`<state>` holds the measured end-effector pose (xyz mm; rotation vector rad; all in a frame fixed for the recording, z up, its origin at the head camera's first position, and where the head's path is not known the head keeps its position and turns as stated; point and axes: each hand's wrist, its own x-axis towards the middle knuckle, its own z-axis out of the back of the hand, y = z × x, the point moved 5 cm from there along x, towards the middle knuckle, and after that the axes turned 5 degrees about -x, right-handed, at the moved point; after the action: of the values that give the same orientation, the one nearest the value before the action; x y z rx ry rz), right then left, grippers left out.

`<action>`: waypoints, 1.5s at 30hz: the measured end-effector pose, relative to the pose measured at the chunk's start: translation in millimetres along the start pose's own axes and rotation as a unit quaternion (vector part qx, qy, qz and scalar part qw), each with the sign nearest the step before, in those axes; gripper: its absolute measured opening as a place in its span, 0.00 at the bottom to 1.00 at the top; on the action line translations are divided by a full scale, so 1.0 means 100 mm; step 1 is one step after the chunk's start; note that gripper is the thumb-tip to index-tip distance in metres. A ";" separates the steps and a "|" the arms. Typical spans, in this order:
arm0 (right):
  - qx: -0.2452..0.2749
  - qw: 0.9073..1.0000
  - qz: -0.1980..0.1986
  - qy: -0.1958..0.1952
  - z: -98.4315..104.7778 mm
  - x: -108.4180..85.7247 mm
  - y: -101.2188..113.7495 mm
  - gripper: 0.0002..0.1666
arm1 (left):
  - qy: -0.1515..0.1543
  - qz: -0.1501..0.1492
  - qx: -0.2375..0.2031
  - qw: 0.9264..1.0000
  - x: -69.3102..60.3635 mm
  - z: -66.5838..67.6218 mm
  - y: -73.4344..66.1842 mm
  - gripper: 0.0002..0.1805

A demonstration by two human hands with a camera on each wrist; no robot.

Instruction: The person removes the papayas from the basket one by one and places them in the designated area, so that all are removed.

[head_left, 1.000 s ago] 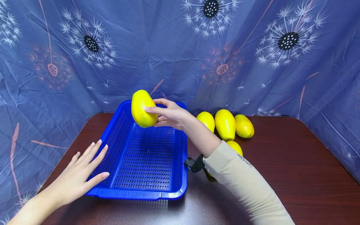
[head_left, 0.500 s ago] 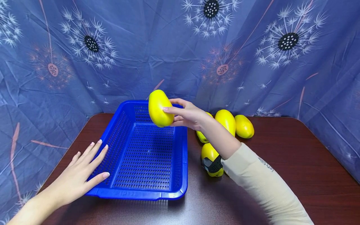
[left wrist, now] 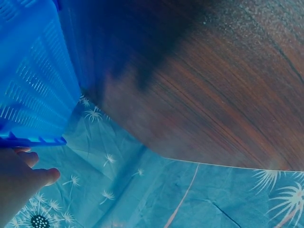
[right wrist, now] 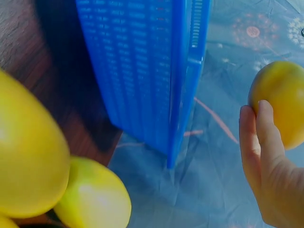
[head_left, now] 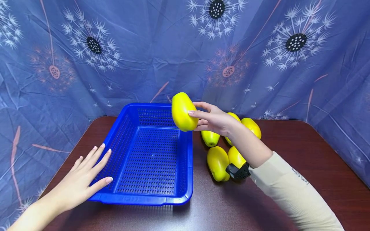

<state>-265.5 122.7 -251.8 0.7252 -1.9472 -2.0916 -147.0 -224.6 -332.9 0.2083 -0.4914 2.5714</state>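
Note:
In the head view, my right hand [head_left: 215,118] holds a smooth yellow mango [head_left: 182,112] by thumb and fingertips. The mango is raised above the right rim of a blue perforated plastic basket [head_left: 189,179], tilted with its narrower end up. In the right wrist view, the fingers [right wrist: 266,135] lie against the mango's side. My left hand [head_left: 83,179] rests on the basket's left rim, fingers spread and nearly straight. In the left wrist view, part of that hand [left wrist: 23,175] shows below the basket rim [left wrist: 31,141].
Several more yellow mangoes [head_left: 218,163] lie on the dark wood table [head_left: 303,154] right of the basket, partly hidden by the right forearm. A black wrist camera [head_left: 238,171] sits at the right wrist. Blue dandelion-print cloth [head_left: 173,48] hangs behind and beside the table.
My right hand has moved steadily to the right with the mango, from over the far part of the basket to its right rim. My left hand has stayed put.

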 end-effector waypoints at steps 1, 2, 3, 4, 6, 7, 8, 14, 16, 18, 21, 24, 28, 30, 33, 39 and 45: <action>0.000 1.000 0.000 -0.001 0.03 -0.02 0.00 0.33 | 0.000 0.000 0.000 1.000 0.00 0.00 0.00 0.41; -0.001 1.000 0.000 -0.002 0.06 -0.05 -0.01 0.33 | -0.001 -0.001 0.000 1.000 0.00 0.00 0.00 0.41; -0.001 1.000 0.000 -0.002 0.10 -0.07 -0.01 0.34 | -0.001 -0.001 0.000 1.000 0.00 0.00 -0.01 0.41; 0.001 1.000 0.001 -0.001 0.13 -0.10 -0.01 0.34 | -0.001 -0.001 0.000 1.000 0.00 0.00 -0.01 0.41; 0.003 1.000 0.003 0.001 0.19 -0.15 -0.02 0.36 | -0.002 -0.001 0.000 1.000 0.00 0.00 -0.01 0.41; 0.005 1.000 0.003 0.000 0.22 -0.17 -0.02 0.36 | -0.002 -0.001 0.000 1.000 0.00 0.01 -0.01 0.41; 0.006 1.000 0.002 -0.001 0.25 -0.20 -0.02 0.37 | -0.002 -0.001 0.000 1.000 0.00 0.01 -0.01 0.41; 0.015 1.000 -0.006 -0.017 0.42 -0.36 -0.02 0.39 | -0.001 0.001 0.001 1.000 0.00 0.01 -0.01 0.41; 0.020 1.000 -0.007 -0.019 0.46 -0.41 -0.03 0.39 | -0.001 0.001 0.001 1.000 0.00 0.01 -0.01 0.41; 0.026 0.999 -0.007 -0.019 0.51 -0.47 -0.04 0.38 | -0.002 -0.001 -0.001 1.000 0.01 0.01 -0.01 0.41; 0.034 0.999 -0.002 -0.021 0.57 -0.54 -0.05 0.37 | -0.004 -0.003 -0.001 1.000 0.02 0.01 -0.02 0.41; 0.042 0.999 0.006 -0.023 0.64 -0.61 -0.06 0.35 | -0.005 -0.003 0.000 1.000 0.03 0.02 -0.02 0.41; 0.045 0.999 0.013 -0.025 0.75 -0.70 -0.10 0.32 | 0.000 -0.002 0.001 1.000 0.03 0.02 -0.02 0.41; 0.043 0.999 0.018 -0.023 0.82 -0.75 -0.13 0.30 | 0.001 -0.001 0.001 1.000 0.03 0.02 -0.02 0.41; 0.046 0.998 0.029 -0.021 0.93 -0.83 -0.18 0.27 | 0.003 0.000 0.001 1.000 0.03 0.02 -0.02 0.41; 0.064 0.997 0.049 -0.018 1.20 -0.98 -0.29 0.21 | 0.005 0.001 0.000 1.000 0.02 0.02 -0.01 0.41; 0.076 0.995 0.068 0.008 1.39 -1.14 -0.40 0.21 | 0.004 0.002 -0.001 1.000 0.01 0.02 -0.01 0.42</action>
<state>-225.6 301.7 -263.4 0.6135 -2.1006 -1.8713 -147.4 -223.7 -330.3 0.1954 -0.4915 2.5747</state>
